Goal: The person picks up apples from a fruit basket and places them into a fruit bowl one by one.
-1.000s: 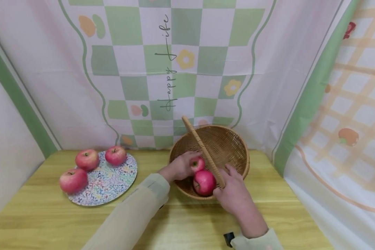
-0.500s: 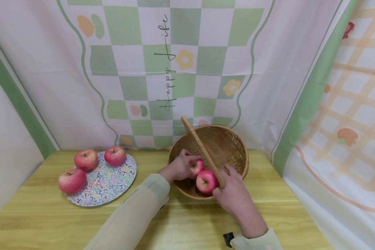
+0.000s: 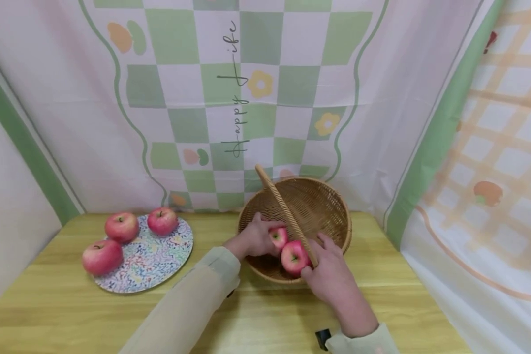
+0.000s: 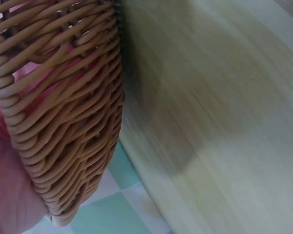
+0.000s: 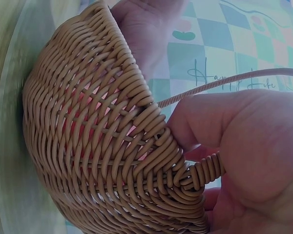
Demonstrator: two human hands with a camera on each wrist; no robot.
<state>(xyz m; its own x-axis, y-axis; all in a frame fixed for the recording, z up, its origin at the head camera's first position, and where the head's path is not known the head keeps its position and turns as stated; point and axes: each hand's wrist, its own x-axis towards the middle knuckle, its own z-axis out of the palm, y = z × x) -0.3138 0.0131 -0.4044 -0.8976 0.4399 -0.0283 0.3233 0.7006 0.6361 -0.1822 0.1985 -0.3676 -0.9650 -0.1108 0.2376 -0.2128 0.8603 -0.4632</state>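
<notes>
green-and-white checked cloth (image 3: 221,39) hanging behind, wicker basket (image 3: 323,206) standing between my hands

the cloth is carrying the lettering "happy life" and a few yellow flowers, and a second cloth with an orange grid (image 3: 513,147) is hanging at the right. below them the wooden table (image 3: 265,319) is spreading out in front of me. the basket is standing near the far edge of it, and its handle (image 3: 287,206) is arching aslant over the opening.

inside the basket two red apples are lying together, close to the near wall. my left hand (image 3: 257,238) is reaching in over the left rim and grasping the farther apple (image 3: 278,237), its fingers curling over the fruit. the nearer apple (image 3: 294,258) is resting against that one, just by the foot of the handle. my right hand (image 3: 333,273) is gripping that foot at the near right rim, thumb and fingers closing around it. red is showing through the weave in both wrist views.

to the left, a speckled round plate (image 3: 152,268) is holding three more apples (image 3: 102,257): two are sitting side by side along its left edge, one at the far edge.
</notes>
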